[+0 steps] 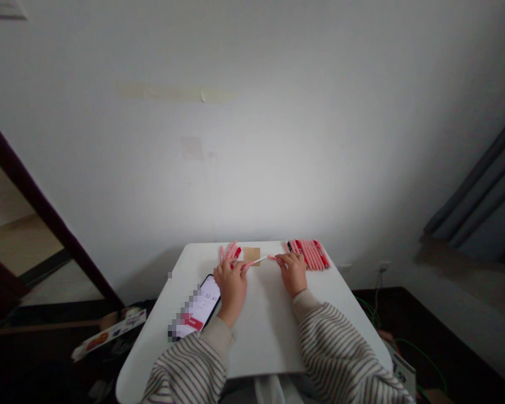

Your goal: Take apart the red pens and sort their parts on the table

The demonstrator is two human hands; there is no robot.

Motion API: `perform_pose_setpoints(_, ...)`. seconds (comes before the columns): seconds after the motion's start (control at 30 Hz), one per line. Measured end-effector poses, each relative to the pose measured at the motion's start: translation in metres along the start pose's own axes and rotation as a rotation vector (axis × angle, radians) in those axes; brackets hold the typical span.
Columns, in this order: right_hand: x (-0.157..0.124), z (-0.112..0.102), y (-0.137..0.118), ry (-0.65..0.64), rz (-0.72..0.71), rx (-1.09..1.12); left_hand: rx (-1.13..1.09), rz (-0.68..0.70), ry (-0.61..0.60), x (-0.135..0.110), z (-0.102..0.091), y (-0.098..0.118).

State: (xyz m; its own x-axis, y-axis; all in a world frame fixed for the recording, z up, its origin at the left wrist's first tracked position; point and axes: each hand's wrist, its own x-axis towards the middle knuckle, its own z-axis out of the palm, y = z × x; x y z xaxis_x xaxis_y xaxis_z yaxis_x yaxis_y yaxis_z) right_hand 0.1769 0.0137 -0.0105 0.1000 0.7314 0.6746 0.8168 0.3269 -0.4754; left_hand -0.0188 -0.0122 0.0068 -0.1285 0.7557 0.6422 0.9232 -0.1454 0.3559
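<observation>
My left hand [231, 283] holds a pink pen barrel with a thin white refill [258, 260] sticking out toward the right. My right hand [293, 272] pinches a small pink pen part [272, 257] close to the refill's tip. A loose bunch of pink pens [230, 249] lies just beyond my left hand. A row of several pink and red pens [310, 253] lies side by side next to my right hand. Both sleeves are striped.
A small brown card [251, 254] lies between the two pen groups on the white table [261, 331]. A phone [200, 308] with a lit screen rests at the left of the table. A white wall stands right behind. Boxes and cables lie on the dark floor.
</observation>
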Motion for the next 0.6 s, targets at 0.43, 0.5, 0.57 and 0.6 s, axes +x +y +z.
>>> perform_pose_setpoints(0.43, 0.0004, -0.0021, -0.0033, -0.002, -0.002, -0.008, -0.011, 0.009, -0.002, 0.0008, -0.0033, 0.0022)
perform_pose_setpoints(0.5, 0.0005, -0.0021, -0.0032, 0.001, -0.003, -0.001, -0.011, 0.01, -0.004, 0.0006, -0.0037, 0.0025)
perform_pose_setpoints(0.57, 0.0007, -0.0024, -0.0035, 0.001, -0.002, 0.006, -0.013, 0.007, -0.01, 0.0005, -0.0047, 0.0032)
perform_pose_setpoints(0.6, 0.0007, -0.0027, -0.0038, -0.002, 0.001, 0.008, -0.015, 0.005, -0.012, 0.0004, -0.0053, 0.0035)
